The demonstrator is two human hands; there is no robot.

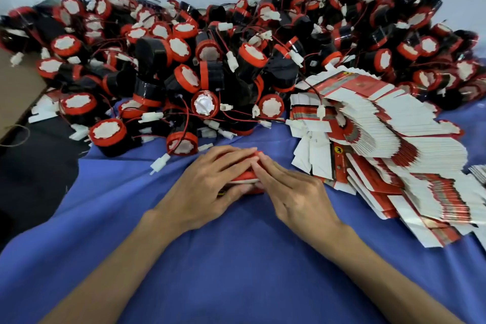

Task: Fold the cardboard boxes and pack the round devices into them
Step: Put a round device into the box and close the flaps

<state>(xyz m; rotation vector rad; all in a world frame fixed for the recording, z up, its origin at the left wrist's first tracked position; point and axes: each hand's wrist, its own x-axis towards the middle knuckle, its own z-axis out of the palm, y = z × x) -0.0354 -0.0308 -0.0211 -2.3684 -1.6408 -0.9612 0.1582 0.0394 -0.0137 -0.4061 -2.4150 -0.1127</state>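
Near the middle of the blue-clothed bench (236, 258), the left hand (210, 179) wraps over a small red-and-white cardboard box (246, 179), thumb seemingly tucked beneath. The right hand (294, 189) presses nearly straight fingertips against its end. Red-and-black round devices (184, 60) heap along the far edge; flat red-and-white cardboard blanks (394, 139) fan by the right edge.

light: bright, even; shadows: faint, soft; edges: strong wide-angle bowing; focus: slightly soft throughout
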